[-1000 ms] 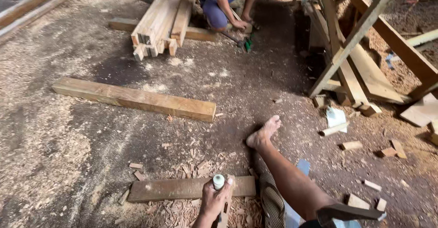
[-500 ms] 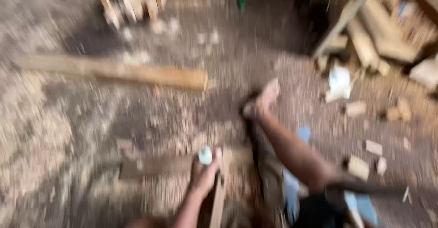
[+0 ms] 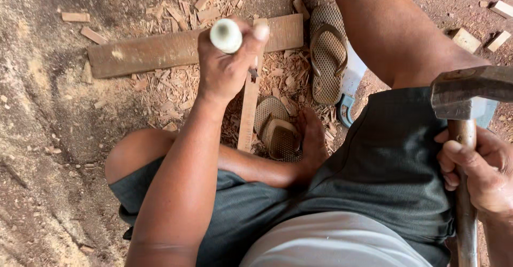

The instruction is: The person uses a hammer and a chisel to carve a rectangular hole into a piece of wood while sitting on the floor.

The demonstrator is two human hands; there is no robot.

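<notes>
Wood chips litter the dirt floor [image 3: 48,155] around a narrow wooden strip [image 3: 248,112]. The left hand [image 3: 227,66] has its grip wrapped tight on a chisel [image 3: 226,35], held upright over the strip's upper end. The right hand [image 3: 475,171] clasps a hammer [image 3: 464,138] by its wooden handle beside the thigh. A flat plank [image 3: 160,50] lies beyond; sandals [image 3: 327,53] rest nearby.

Person wore dark grey-green shorts [image 3: 385,171], loose cloth, creased over both thighs. Light grey shirt hem [image 3: 336,243] showed at lower frame edge, plain. Arms bare, no sleeves seen, no watch or rings visible on left hand [image 3: 227,66] or right hand [image 3: 481,173]. Legs bare below shorts; the visible foot [image 3: 312,138] was bare.
</notes>
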